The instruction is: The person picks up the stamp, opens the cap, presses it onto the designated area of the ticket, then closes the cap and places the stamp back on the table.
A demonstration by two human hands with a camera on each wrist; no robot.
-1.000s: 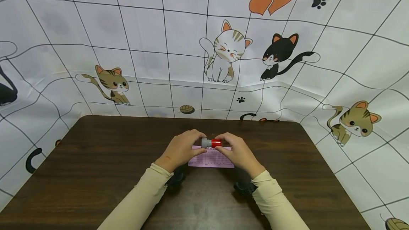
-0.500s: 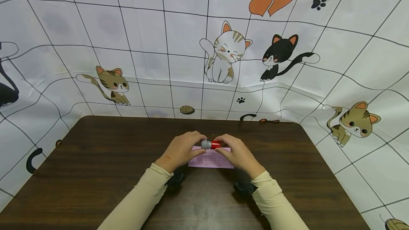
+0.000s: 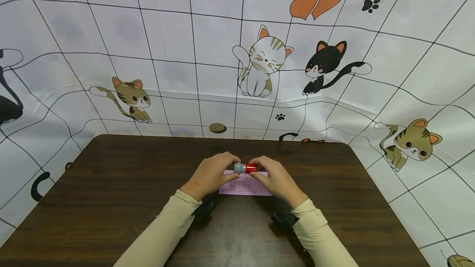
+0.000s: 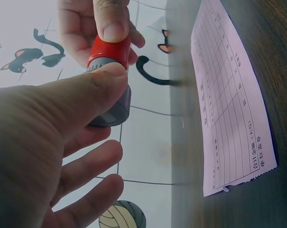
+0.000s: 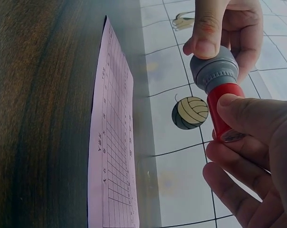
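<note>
"Two grips: on what?"

"My left hand (image 3: 211, 174) pinches the grey end of the red-and-grey cylinder (image 3: 245, 168); my right hand (image 3: 277, 177) pinches its red end."

"And its position?"

"Raised clear of the pink printed sheet (image 3: 245, 185), which lies on the desk (image 3: 130, 193) toward the middle of the far edge."

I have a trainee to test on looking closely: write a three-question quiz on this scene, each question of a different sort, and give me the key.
1. Multiple choice. Which part of the red-and-gray stamp does the right hand pinch?
A. The gray end
B. The red end
C. Neither end

2. Fill in the missing word. The pink printed form lies on a ____ table.

3. True or false? The stamp is touching the form.

Key:
1. B.
2. Brown.
3. False: both wrist views show a gap between them.
</note>
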